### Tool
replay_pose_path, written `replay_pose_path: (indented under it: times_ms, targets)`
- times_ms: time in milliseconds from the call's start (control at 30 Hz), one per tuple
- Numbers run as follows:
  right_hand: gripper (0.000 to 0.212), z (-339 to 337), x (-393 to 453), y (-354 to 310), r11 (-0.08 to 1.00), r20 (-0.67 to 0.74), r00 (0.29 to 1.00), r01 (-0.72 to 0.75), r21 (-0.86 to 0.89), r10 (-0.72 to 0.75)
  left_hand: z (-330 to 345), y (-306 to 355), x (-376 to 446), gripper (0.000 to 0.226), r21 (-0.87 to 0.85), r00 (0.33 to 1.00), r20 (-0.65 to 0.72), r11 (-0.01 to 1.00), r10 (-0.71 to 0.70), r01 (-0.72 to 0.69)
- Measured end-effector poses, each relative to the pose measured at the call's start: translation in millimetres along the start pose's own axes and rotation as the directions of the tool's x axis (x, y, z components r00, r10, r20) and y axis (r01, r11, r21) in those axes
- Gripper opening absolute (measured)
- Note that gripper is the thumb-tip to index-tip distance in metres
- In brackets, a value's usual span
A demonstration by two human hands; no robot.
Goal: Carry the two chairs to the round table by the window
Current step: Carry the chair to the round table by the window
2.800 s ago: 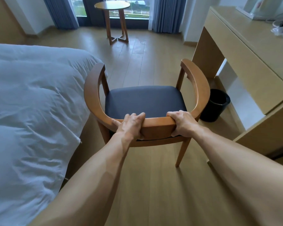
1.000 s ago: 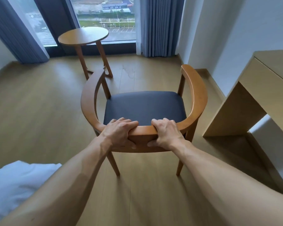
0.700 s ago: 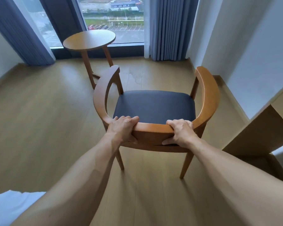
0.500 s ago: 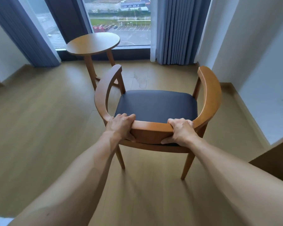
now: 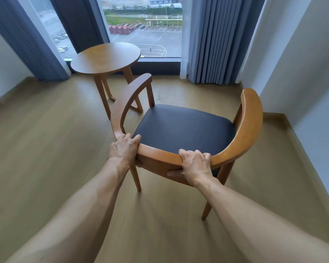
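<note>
A person is gripping a wooden armchair (image 5: 182, 128) by its curved backrest rail, seen from the head camera looking forward and down. The left hand (image 5: 124, 149) is wrapping the rail at the bend where the back is curving into the left armrest, its fingers curling over the top edge toward the dark seat pad and its thumb tucking under the rail. The right hand (image 5: 195, 164) is holding the rail further along the back, its fingers folding over the top and its thumb pressing the outer face beneath. The chair is sitting just beside the round table (image 5: 105, 58), on the table's near right side, with the tip of its left armrest overlapping the table's legs in view; whether the two are touching cannot be told. The chair is appearing tilted, its right armrest riding higher in the frame than its left; whether its legs are resting on the wooden floor (image 5: 46, 149) cannot be told. Beyond the table, a window (image 5: 144, 31) is showing a car park, and blue curtains (image 5: 213, 38) are hanging to the right of the table, against a white wall (image 5: 302, 63).
</note>
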State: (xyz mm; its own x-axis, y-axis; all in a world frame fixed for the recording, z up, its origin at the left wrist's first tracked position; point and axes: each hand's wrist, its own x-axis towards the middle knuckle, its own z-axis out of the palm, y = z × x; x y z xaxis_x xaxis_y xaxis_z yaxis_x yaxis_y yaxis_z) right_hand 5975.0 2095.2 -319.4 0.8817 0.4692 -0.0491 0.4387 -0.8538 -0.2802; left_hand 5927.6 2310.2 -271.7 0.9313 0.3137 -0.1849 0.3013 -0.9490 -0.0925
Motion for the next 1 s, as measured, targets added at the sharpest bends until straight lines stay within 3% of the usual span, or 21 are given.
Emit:
replay_pose_path:
  times_ms: [233,467,567,700,1000]
  targets:
    - [0.048,-19,93,41,1.000,0.022,0.999,-0.025,0.017,0.025,-13,20,105,0.043,0.059,0.997,-0.062,0.997,0.054,-0.051]
    - [0.048,-43,165,86,1.000,0.090,0.996,0.002,0.001,-0.002,-28,43,177,0.061,0.001,0.986,-0.021,0.986,0.167,-0.167]
    - [0.049,-47,185,96,0.999,0.090,0.996,0.027,-0.019,-0.025,-32,48,192,0.060,-0.028,0.987,-0.010,0.987,0.157,-0.158]
    - [0.051,-45,199,95,1.000,0.051,0.998,0.029,0.004,-0.030,-36,45,203,0.037,-0.015,0.986,-0.059,0.987,0.156,-0.157]
    - [0.049,-44,198,88,0.999,0.088,0.995,0.049,0.015,-0.050,-42,37,195,0.041,0.063,0.975,-0.028,0.974,0.219,-0.217]
